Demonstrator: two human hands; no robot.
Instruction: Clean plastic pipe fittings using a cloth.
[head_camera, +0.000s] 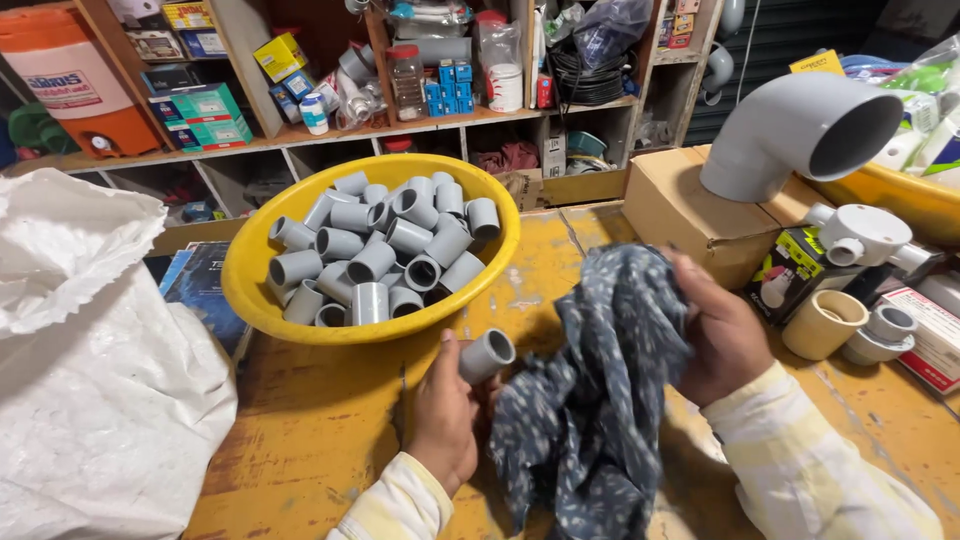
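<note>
Head view, left hand: the left hand (445, 415) is closed round a short grey coupling (487, 355), thumb up along its side, the open end tipped up and to the right so the bore faces the cloth.
Head view, right hand: the right hand (722, 335) is bunched tight on a blue-grey patterned cloth (600, 390), fingers buried in the folds; the grip gathers the fabric into a pad at the top while the rest hangs loose toward the person.
Hands together: the two are close, the coupling just beside the cloth's left edge; I cannot tell whether they touch.
Coupling's place: above the yellow table (330, 420), in front of the basin, held clear of the surface.
Basin: a yellow basin (250, 270) sits just beyond the left hand, heaped with like grey couplings (385, 250), near enough for that hand to reach.
Sack: a white woven sack (90, 350) slumps at the table's left edge, its mouth folded open.
Right side: a brown carton (680, 205) carries a large grey elbow (800, 130); beside it lie a white junction box (865, 235) and a cream ring fitting (825, 322), well apart from the hands.
Behind: wooden shelves (420, 130) hold boxes, jars and coiled cable.
</note>
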